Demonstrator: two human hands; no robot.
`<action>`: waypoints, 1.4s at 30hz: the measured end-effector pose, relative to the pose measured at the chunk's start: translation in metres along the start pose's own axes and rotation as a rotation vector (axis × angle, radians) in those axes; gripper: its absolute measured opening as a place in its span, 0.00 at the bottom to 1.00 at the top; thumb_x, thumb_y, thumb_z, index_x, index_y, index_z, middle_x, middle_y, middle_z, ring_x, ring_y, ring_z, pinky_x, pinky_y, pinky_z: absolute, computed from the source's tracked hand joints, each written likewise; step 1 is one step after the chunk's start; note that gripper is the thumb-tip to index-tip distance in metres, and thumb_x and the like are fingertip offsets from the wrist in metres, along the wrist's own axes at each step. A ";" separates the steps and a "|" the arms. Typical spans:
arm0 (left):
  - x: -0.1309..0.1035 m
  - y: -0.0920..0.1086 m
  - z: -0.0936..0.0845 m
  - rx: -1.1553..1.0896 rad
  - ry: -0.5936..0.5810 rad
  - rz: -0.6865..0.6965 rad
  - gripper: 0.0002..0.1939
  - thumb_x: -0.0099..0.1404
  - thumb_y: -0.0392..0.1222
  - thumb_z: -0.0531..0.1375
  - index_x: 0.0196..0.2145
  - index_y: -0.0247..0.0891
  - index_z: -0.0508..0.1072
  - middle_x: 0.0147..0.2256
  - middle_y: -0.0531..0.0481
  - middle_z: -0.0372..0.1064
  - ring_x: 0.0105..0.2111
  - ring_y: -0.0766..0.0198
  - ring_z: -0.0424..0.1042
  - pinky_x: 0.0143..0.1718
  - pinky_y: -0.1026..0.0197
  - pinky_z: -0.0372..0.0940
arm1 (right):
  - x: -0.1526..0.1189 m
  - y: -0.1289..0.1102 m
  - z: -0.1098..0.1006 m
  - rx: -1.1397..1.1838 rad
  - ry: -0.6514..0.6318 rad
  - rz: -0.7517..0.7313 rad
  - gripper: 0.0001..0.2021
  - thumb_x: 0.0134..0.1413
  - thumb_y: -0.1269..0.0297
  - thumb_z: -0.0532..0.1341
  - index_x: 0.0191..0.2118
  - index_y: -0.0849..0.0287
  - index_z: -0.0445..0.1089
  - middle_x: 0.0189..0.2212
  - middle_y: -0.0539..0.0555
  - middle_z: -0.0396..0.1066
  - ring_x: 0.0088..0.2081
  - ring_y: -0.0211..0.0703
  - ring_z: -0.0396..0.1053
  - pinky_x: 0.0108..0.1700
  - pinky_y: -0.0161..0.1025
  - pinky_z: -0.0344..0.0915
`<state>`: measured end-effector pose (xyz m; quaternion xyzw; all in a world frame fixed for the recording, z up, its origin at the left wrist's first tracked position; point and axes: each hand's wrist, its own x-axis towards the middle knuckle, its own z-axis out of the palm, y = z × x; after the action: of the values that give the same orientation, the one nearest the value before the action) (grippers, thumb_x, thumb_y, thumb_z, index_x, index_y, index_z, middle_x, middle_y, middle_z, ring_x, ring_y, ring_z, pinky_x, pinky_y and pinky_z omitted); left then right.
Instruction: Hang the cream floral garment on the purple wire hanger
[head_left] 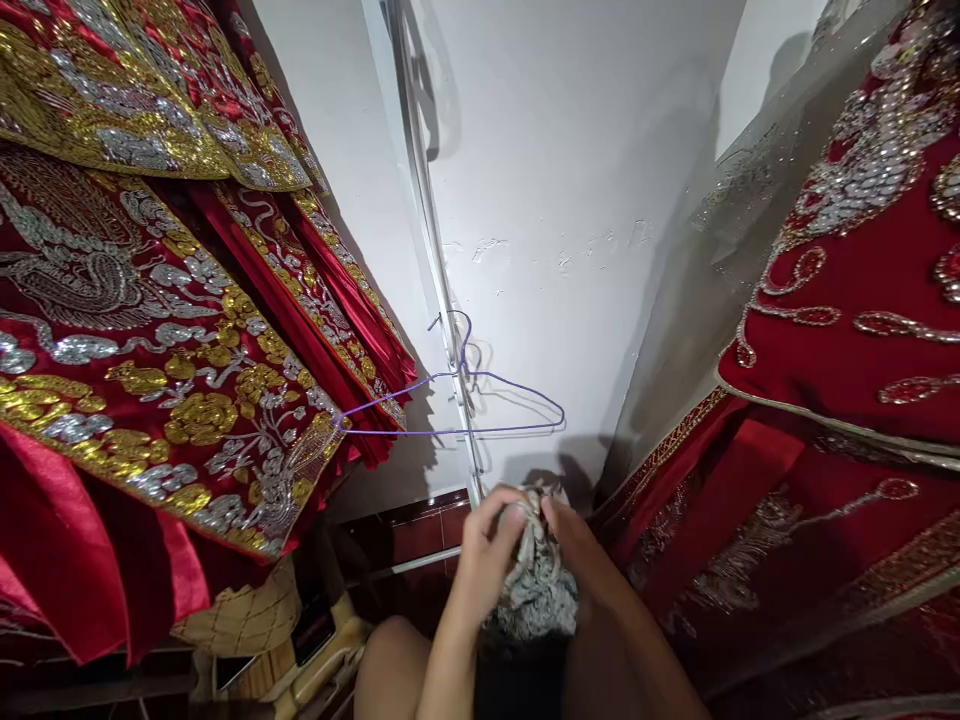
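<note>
Low in the middle of the head view, my left hand (491,545) pinches the top of a bunched grey-white patterned cloth (536,590). On the cloth's other side my right hand (570,530) grips it too, its fingertips partly hidden behind the folds. The gathered fabric hangs down between my forearms toward my lap. Beyond my hands, a thin purple clothes hanger (450,432) with nothing on it hangs from a hook on a white metal rack post (427,210).
Red garments with gold and silver embroidery (202,415) hang at left. A beaded red gown (862,390) and sheer grey tulle (675,290) fill the right. A white wall (585,130) stands behind. Below left are a woven basket (251,610) and a wooden chair (330,660).
</note>
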<state>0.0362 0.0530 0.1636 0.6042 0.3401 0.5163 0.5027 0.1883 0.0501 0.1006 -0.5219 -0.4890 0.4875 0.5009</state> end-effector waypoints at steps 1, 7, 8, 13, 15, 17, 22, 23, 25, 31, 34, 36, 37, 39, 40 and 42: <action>-0.002 0.007 0.004 0.084 -0.068 0.040 0.13 0.69 0.48 0.57 0.35 0.37 0.75 0.35 0.47 0.68 0.39 0.60 0.68 0.45 0.60 0.62 | 0.000 -0.007 0.005 0.072 -0.052 0.026 0.27 0.55 0.34 0.55 0.35 0.56 0.73 0.35 0.56 0.73 0.45 0.52 0.68 0.48 0.47 0.64; -0.006 0.020 -0.024 0.308 -0.097 0.084 0.23 0.69 0.48 0.57 0.61 0.45 0.65 0.59 0.42 0.60 0.61 0.53 0.57 0.63 0.52 0.51 | 0.002 -0.045 0.020 0.317 -0.440 0.032 0.24 0.55 0.40 0.57 0.47 0.53 0.72 0.39 0.55 0.73 0.43 0.50 0.70 0.46 0.45 0.67; -0.007 0.018 -0.034 0.301 -0.177 0.031 0.26 0.69 0.49 0.57 0.62 0.44 0.63 0.60 0.43 0.60 0.61 0.53 0.58 0.62 0.52 0.52 | 0.003 -0.053 0.018 0.283 -0.527 -0.001 0.20 0.49 0.48 0.65 0.45 0.54 0.72 0.37 0.52 0.72 0.39 0.48 0.69 0.42 0.42 0.67; -0.020 0.001 -0.079 0.586 -0.474 -0.221 0.19 0.69 0.53 0.54 0.41 0.35 0.76 0.39 0.47 0.75 0.41 0.55 0.71 0.45 0.59 0.64 | 0.028 -0.093 0.001 -0.141 -0.479 -0.282 0.05 0.41 0.72 0.61 0.29 0.59 0.70 0.24 0.46 0.66 0.27 0.37 0.61 0.30 0.33 0.59; -0.025 0.000 -0.097 0.767 -0.475 -0.260 0.19 0.70 0.52 0.53 0.36 0.35 0.75 0.35 0.48 0.75 0.38 0.56 0.72 0.41 0.61 0.63 | 0.050 -0.098 -0.001 -0.243 -0.229 -0.385 0.06 0.44 0.72 0.58 0.29 0.58 0.71 0.25 0.47 0.67 0.27 0.37 0.60 0.31 0.33 0.59; -0.029 0.006 -0.115 0.897 -0.456 -0.287 0.19 0.71 0.51 0.50 0.36 0.37 0.74 0.35 0.48 0.76 0.37 0.56 0.73 0.39 0.62 0.63 | 0.075 -0.095 0.003 -0.218 -0.063 -0.399 0.11 0.46 0.69 0.58 0.36 0.58 0.74 0.31 0.50 0.71 0.30 0.39 0.64 0.34 0.34 0.62; -0.029 0.030 -0.153 1.270 -0.319 -0.337 0.20 0.71 0.46 0.45 0.38 0.38 0.76 0.38 0.41 0.77 0.41 0.50 0.74 0.46 0.54 0.63 | 0.123 -0.071 0.026 -0.130 -0.189 -0.274 0.16 0.52 0.57 0.59 0.43 0.58 0.75 0.32 0.52 0.74 0.38 0.46 0.70 0.41 0.39 0.67; -0.028 0.034 -0.159 1.324 -0.307 -0.352 0.20 0.70 0.44 0.46 0.41 0.38 0.76 0.41 0.40 0.77 0.46 0.48 0.73 0.49 0.51 0.62 | 0.126 -0.066 0.029 -0.168 -0.195 -0.252 0.14 0.52 0.57 0.59 0.39 0.59 0.76 0.30 0.52 0.74 0.37 0.47 0.71 0.41 0.39 0.67; -0.026 0.037 -0.171 1.368 -0.288 -0.363 0.20 0.69 0.43 0.47 0.46 0.38 0.76 0.51 0.38 0.73 0.54 0.48 0.69 0.55 0.49 0.60 | 0.127 -0.060 0.031 -0.269 -0.131 -0.238 0.11 0.50 0.58 0.60 0.32 0.60 0.74 0.28 0.53 0.74 0.36 0.48 0.70 0.39 0.39 0.67; -0.013 0.046 -0.176 1.449 -0.181 -0.270 0.20 0.69 0.44 0.46 0.39 0.37 0.77 0.67 0.45 0.52 0.68 0.45 0.47 0.63 0.41 0.52 | 0.121 -0.054 0.026 -0.279 -0.080 -0.283 0.14 0.53 0.62 0.57 0.46 0.54 0.72 0.36 0.51 0.76 0.39 0.46 0.71 0.41 0.38 0.67; -0.011 0.054 -0.164 1.485 -0.234 -0.434 0.19 0.68 0.41 0.46 0.39 0.37 0.77 0.64 0.39 0.59 0.62 0.44 0.61 0.58 0.43 0.59 | 0.125 -0.053 0.035 -0.281 -0.172 -0.290 0.14 0.55 0.61 0.55 0.45 0.54 0.73 0.40 0.51 0.76 0.43 0.47 0.71 0.46 0.38 0.66; -0.014 0.057 -0.160 1.507 -0.291 -0.612 0.21 0.69 0.41 0.45 0.42 0.36 0.77 0.56 0.33 0.69 0.54 0.41 0.71 0.52 0.43 0.63 | 0.127 -0.050 0.038 -0.325 -0.146 -0.280 0.13 0.54 0.59 0.55 0.42 0.55 0.74 0.36 0.51 0.76 0.40 0.47 0.71 0.42 0.38 0.66; -0.017 0.057 -0.160 1.516 -0.299 -0.677 0.22 0.69 0.42 0.45 0.44 0.36 0.77 0.52 0.33 0.72 0.51 0.40 0.73 0.49 0.43 0.64 | 0.126 -0.047 0.038 -0.353 -0.112 -0.269 0.13 0.54 0.58 0.56 0.40 0.56 0.74 0.33 0.52 0.76 0.38 0.47 0.71 0.40 0.38 0.66; -0.021 0.054 -0.162 1.526 -0.266 -0.723 0.23 0.70 0.42 0.43 0.48 0.36 0.76 0.48 0.33 0.74 0.49 0.39 0.73 0.47 0.43 0.64 | 0.120 -0.042 0.032 -0.415 -0.029 -0.258 0.12 0.52 0.57 0.57 0.35 0.57 0.73 0.30 0.53 0.74 0.34 0.47 0.69 0.36 0.38 0.64; -0.022 0.053 -0.164 1.523 -0.235 -0.708 0.24 0.70 0.42 0.43 0.50 0.35 0.74 0.48 0.33 0.74 0.49 0.40 0.73 0.47 0.45 0.64 | 0.115 -0.041 0.026 -0.442 0.011 -0.264 0.11 0.51 0.56 0.58 0.32 0.58 0.72 0.28 0.53 0.74 0.33 0.48 0.69 0.35 0.38 0.63; -0.020 0.052 -0.165 1.514 -0.154 -0.643 0.24 0.69 0.39 0.42 0.53 0.34 0.72 0.48 0.33 0.74 0.50 0.43 0.73 0.48 0.48 0.64 | 0.102 -0.041 0.012 -0.493 0.080 -0.292 0.11 0.49 0.55 0.59 0.26 0.57 0.68 0.25 0.54 0.72 0.30 0.47 0.67 0.33 0.38 0.60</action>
<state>-0.1338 0.0633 0.2017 0.6864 0.7168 -0.0644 0.1045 0.1800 0.1538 0.1398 -0.5707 -0.6425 0.2555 0.4429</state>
